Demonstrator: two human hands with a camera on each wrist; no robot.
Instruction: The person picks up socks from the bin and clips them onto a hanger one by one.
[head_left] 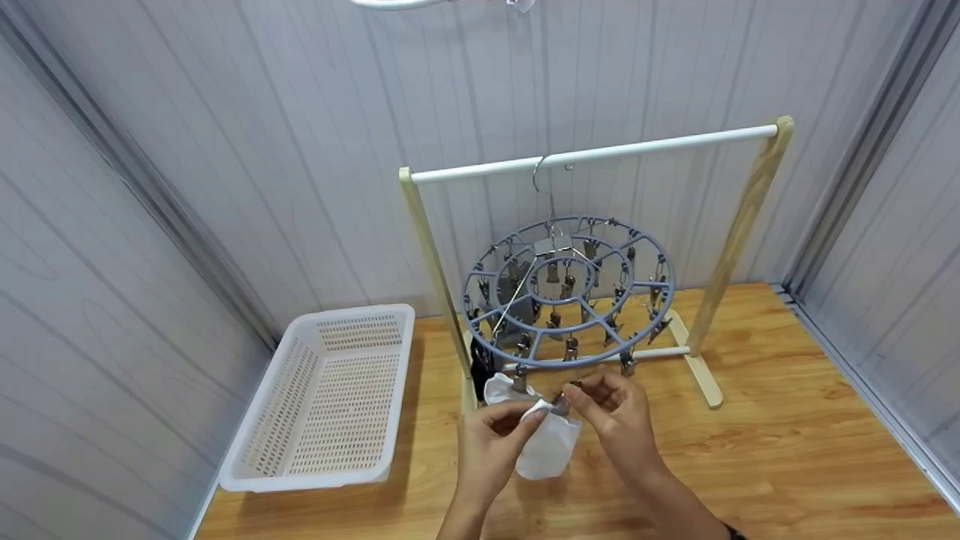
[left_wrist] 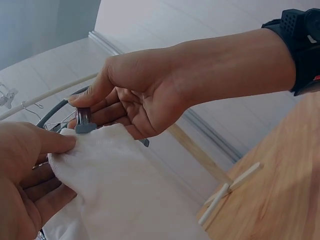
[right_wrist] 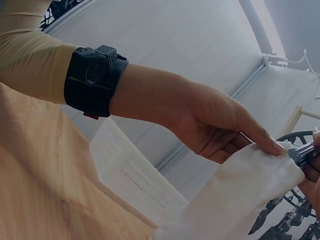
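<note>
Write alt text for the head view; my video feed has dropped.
Two hands fix a white cloth to a clip on a round blue clip hanger: the left hand holds the cloth's edge, the right hand pinches the clip. The hanger hangs from a small rack; a white basket sits left.

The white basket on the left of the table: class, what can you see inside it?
The white basket shows only its own perforated floor and walls in the head view; nothing lies inside. The strip of floor just behind its near rim is hidden, so anything flat there cannot be seen.
</note>
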